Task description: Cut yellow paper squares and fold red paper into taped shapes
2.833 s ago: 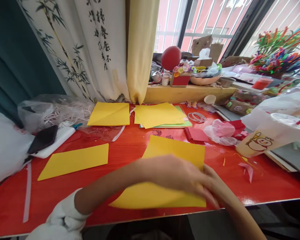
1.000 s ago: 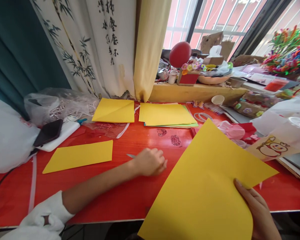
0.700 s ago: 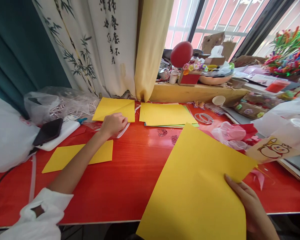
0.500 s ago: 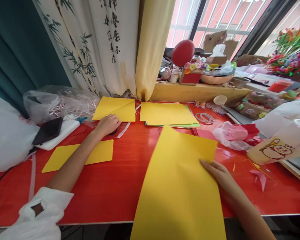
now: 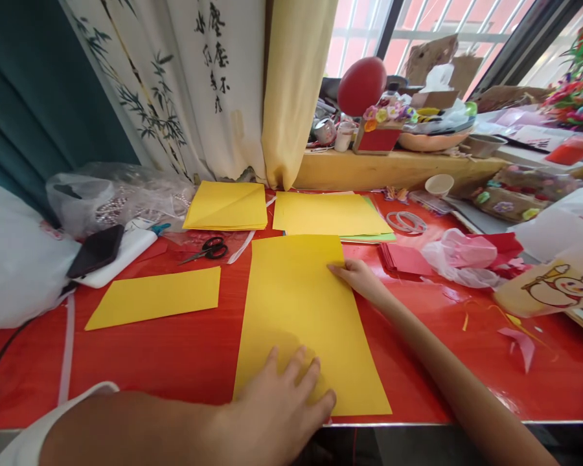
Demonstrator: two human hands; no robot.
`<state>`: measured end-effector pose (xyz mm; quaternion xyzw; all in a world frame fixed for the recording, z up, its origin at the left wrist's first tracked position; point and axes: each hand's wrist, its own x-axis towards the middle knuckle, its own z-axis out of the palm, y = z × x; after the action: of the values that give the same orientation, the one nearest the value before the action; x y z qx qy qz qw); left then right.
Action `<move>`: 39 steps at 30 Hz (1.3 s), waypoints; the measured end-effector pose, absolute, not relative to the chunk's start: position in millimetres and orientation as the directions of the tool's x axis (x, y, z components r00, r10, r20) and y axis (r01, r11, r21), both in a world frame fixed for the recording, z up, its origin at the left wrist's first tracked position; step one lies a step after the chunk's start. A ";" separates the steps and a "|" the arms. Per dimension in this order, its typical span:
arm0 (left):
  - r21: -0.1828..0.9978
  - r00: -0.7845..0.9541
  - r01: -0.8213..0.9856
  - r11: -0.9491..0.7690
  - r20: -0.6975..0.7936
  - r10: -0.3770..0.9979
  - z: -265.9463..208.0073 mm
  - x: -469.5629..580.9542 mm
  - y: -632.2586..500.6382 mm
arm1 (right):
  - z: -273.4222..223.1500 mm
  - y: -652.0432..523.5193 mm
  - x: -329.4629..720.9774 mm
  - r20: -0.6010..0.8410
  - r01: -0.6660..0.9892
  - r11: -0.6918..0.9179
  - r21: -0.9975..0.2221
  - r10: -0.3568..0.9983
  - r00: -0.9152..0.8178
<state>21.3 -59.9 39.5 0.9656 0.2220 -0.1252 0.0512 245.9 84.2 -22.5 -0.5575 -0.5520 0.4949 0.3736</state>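
A large sheet of yellow paper (image 5: 296, 298) lies on the red table, its near end at the front edge. My left hand (image 5: 282, 408) is open over the sheet's lower part, fingers spread; whether the palm presses down is not clear. My right hand (image 5: 362, 278) grips the sheet's upper right edge, one fingertip showing on top. To the left rests a smaller yellow paper piece (image 5: 160, 298) with a slanted end. Small black-handled scissors (image 5: 211, 249) lie beyond it, below a stack of yellow sheets (image 5: 226, 206). Another yellow stack (image 5: 328, 213), with green paper beneath, is at the back.
A black phone (image 5: 96, 250) on a white object and white plastic bags (image 5: 19, 259) line the left side. At right are folded red paper (image 5: 408, 257), a crumpled clear bag (image 5: 461, 255), a drink cup (image 5: 554, 285) and paper scraps (image 5: 519, 343).
My left hand has left the back yellow stack and come to the near part of the sheet, uncovering the scissors. The sheet, raised before, now lies flat, moved left with my right hand.
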 end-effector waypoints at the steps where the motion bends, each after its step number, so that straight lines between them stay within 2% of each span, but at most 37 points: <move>1: -0.003 0.856 0.471 -0.882 -0.240 0.458 26.6 22.4 -67.5 | -23.1 83.0 246.4 -0.132 0.255 -0.097 -0.962 0.984 -0.122; 5: -0.146 0.811 0.566 -0.811 -0.075 0.580 -0.3 17.4 -80.7 | -26.3 79.1 248.7 -0.081 0.267 -0.039 -0.963 0.986 -0.149; 9: -0.185 0.761 0.627 -0.757 -0.062 0.646 1.5 16.6 -87.1 | -32.8 79.7 249.6 0.008 0.260 0.028 -0.965 0.997 -0.079; 13: -0.227 0.765 0.605 -0.763 -0.100 0.637 3.1 18.9 -85.6 | -37.4 83.5 253.0 0.077 0.314 0.079 -0.946 0.997 -0.019; 19: -0.256 0.830 0.536 -0.805 -0.016 0.558 10.3 12.4 -79.1 | -11.5 64.3 249.3 0.269 0.485 0.193 -0.853 0.959 0.092; 20: -0.251 0.835 0.530 -0.810 -0.013 0.551 11.9 11.4 -78.8 | -4.0 49.4 246.0 0.315 0.521 0.230 -0.822 0.946 0.078; 21: -0.246 0.843 0.519 -0.819 -0.012 0.538 13.3 10.5 -78.7 | 2.8 30.5 241.9 0.370 0.607 0.298 -0.737 0.929 -0.006; 24: -0.243 0.867 0.482 -0.842 -0.006 0.498 15.7 9.2 -79.2 | 11.4 -39.7 225.5 0.377 0.695 0.511 -0.506 0.856 -0.354; 25: -0.244 0.872 0.473 -0.847 -0.006 0.489 16.1 9.4 -79.5 | 9.6 -62.1 219.2 0.335 0.705 0.552 -0.445 0.833 -0.440; 27: -0.243 0.883 0.452 -0.858 -0.012 0.468 17.4 11.3 -79.6 | 0.6 -96.9 207.4 0.375 0.676 0.656 -0.336 0.751 -0.543; 29: -0.229 0.901 0.412 -0.882 -0.039 0.431 21.5 14.9 -77.0 | -11.3 -114.7 198.3 0.459 0.701 0.669 -0.248 0.718 -0.523; 32: -0.137 0.931 0.331 -0.934 -0.114 0.346 38.3 20.1 -59.6 | -25.8 -117.6 190.7 0.537 0.760 0.568 -0.316 0.768 -0.350; 35: 0.125 0.941 0.277 -0.953 -0.237 0.242 66.7 18.0 -20.8 | -31.7 -113.0 188.5 0.520 0.736 0.453 -0.503 0.839 -0.161; 37: 0.313 0.880 0.426 -0.849 -0.361 0.308 83.8 10.2 10.7 | -31.2 -112.3 189.0 0.454 0.699 0.346 -0.627 0.890 -0.033; 39: 0.415 0.817 0.571 -0.708 -0.366 0.444 92.0 -2.2 38.1 | -27.8 -113.0 190.8 0.346 0.640 0.220 -0.737 0.935 0.077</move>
<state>-2.2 38.1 92.0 0.9164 0.2771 -0.1204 0.2627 190.8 -113.0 -27.8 -0.5997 -0.6565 0.1748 0.4229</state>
